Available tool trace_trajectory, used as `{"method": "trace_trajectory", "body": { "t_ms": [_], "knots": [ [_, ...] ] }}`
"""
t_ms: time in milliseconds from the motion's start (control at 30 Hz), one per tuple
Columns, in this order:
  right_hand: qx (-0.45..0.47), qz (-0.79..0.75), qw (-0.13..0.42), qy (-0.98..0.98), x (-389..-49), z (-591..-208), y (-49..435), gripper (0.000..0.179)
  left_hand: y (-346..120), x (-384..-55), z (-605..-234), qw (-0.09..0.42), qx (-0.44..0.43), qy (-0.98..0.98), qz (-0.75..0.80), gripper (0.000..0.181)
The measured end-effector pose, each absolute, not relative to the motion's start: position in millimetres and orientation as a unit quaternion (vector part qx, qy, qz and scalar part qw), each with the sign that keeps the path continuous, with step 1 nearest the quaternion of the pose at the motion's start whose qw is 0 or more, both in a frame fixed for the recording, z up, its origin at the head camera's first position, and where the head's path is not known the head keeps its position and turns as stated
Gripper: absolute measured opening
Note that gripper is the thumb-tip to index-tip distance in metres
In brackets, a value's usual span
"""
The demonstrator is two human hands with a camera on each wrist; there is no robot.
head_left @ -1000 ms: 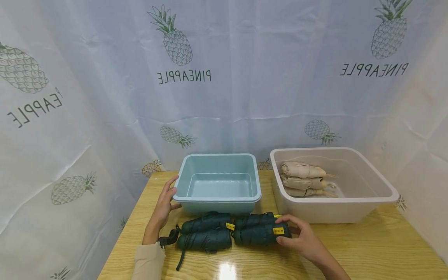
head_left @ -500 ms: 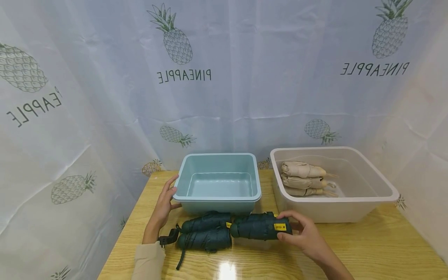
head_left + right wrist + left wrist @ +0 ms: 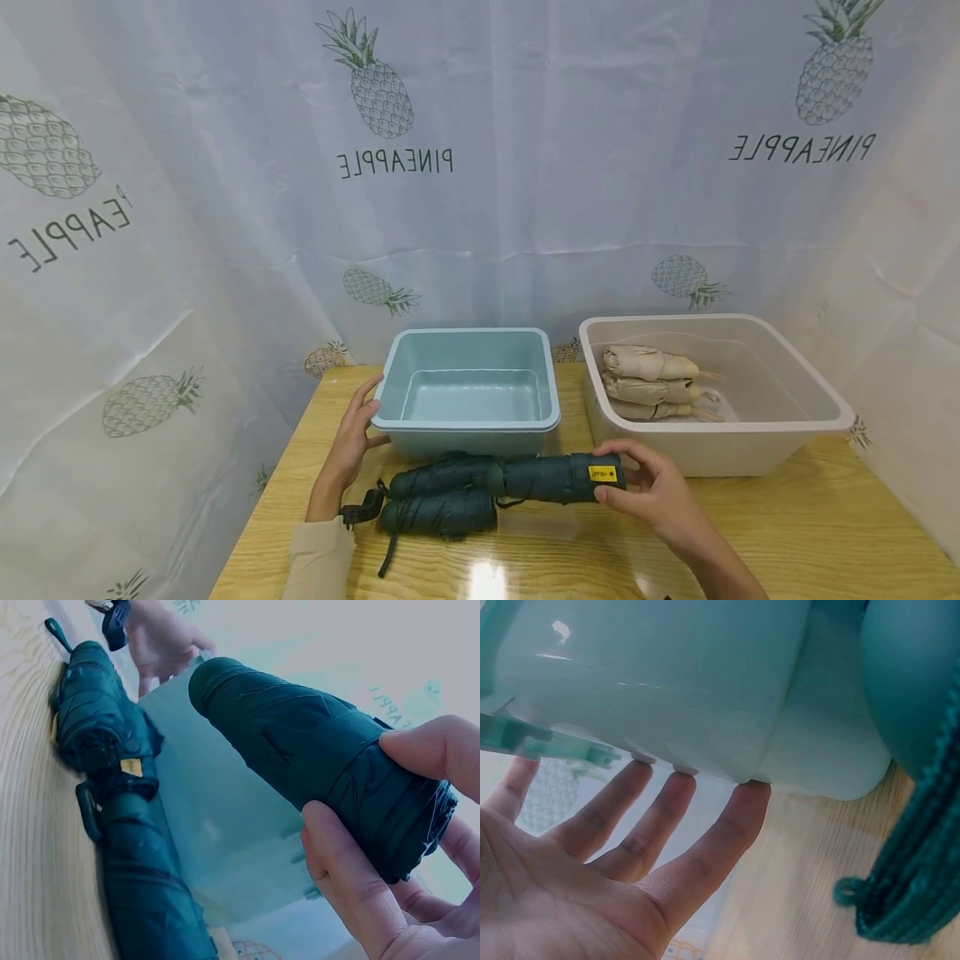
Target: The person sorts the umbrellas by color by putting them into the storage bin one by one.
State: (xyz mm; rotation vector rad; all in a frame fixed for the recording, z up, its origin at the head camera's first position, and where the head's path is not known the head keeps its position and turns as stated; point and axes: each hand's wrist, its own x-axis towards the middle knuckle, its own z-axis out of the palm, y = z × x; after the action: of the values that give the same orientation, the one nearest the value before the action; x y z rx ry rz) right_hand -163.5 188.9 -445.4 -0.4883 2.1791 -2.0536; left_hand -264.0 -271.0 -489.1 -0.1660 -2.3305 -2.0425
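Note:
My right hand [image 3: 648, 483] grips the flat end of a folded dark green umbrella [image 3: 551, 479] with a yellow tag. In the right wrist view this umbrella [image 3: 292, 742] is raised off the table, thumb and fingers on either side. Two more green umbrellas, a front one [image 3: 442, 514] and a rear one [image 3: 438, 478], lie side by side to its left. Another umbrella [image 3: 150, 877] lies low beside the basin and is mostly hidden in the head view. My left hand [image 3: 351, 437] touches the left side of a light blue basin [image 3: 465, 442], its fingers [image 3: 705, 859] nearly straight.
At the right stands a larger beige bin [image 3: 697, 450] with several rolled beige umbrellas [image 3: 648, 364] at its left side. Both containers sit on a wooden table [image 3: 825, 525]. A white curtain [image 3: 525, 208] with pineapple prints hangs behind and at the sides.
My right hand has lifted the front right umbrella off the table and moved it slightly back toward the basin. The left hand and both containers stay in place.

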Motion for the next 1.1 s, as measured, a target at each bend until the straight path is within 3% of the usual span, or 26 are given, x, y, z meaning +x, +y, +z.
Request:
{"method": "trace_trajectory", "body": {
  "t_ms": [467, 1100],
  "knots": [
    [-0.218, -0.696, 0.062, 0.681, -172, -422, 180, 0.036, -271, -264, -489, 0.019, -0.052, -0.75, -0.659, 0.05],
    [-0.167, -0.68, 0.07, 0.71, -201, -392, 163, 0.04, -272, -266, -489, 0.013, -0.058, -0.743, -0.667, 0.052]
  ]
}}
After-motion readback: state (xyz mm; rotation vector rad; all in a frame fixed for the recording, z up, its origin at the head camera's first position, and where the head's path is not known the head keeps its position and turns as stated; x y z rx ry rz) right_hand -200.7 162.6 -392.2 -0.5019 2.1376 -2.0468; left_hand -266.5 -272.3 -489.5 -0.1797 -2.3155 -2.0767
